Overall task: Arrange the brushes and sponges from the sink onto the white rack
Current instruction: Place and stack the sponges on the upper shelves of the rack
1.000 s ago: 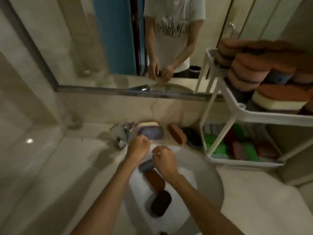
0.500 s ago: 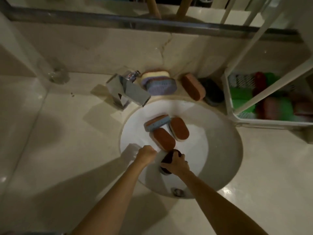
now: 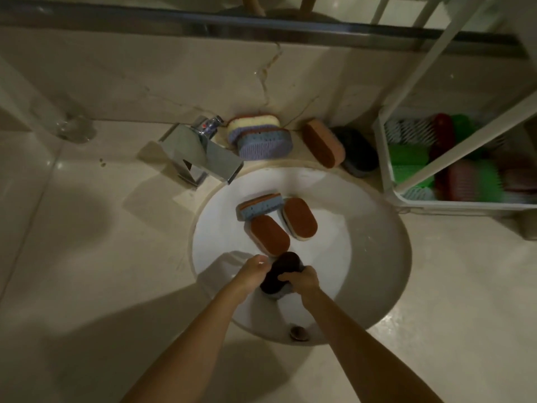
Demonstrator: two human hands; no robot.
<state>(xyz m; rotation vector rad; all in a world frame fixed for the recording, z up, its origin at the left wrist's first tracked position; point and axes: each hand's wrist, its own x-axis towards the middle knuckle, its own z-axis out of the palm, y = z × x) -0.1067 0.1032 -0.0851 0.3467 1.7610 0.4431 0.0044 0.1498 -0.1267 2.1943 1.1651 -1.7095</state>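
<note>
In the round white sink (image 3: 363, 257) lie a blue sponge (image 3: 258, 206) and two brown-topped sponges (image 3: 270, 235) (image 3: 300, 218). Nearer to me, a dark sponge (image 3: 280, 270) with a grey underside is gripped by my right hand (image 3: 300, 282), whose fingers curl over its right side. My left hand (image 3: 252, 271) sits against the sponge's left edge with fingers curled; whether it holds the sponge is unclear. The white rack (image 3: 386, 170) stands at the right, its lower tray holding green, red and pink brushes.
A chrome faucet (image 3: 197, 154) juts over the sink's back left. Behind the sink on the counter sit a stacked yellow and purple sponge (image 3: 258, 135), a brown sponge (image 3: 324, 142) and a dark sponge (image 3: 359, 152). The drain (image 3: 297, 333) is at the near rim.
The view tilted down from the mirror onto the sink. Both hands came back from the far sponges to the dark sponge at the near side, and my right hand closed on it.
</note>
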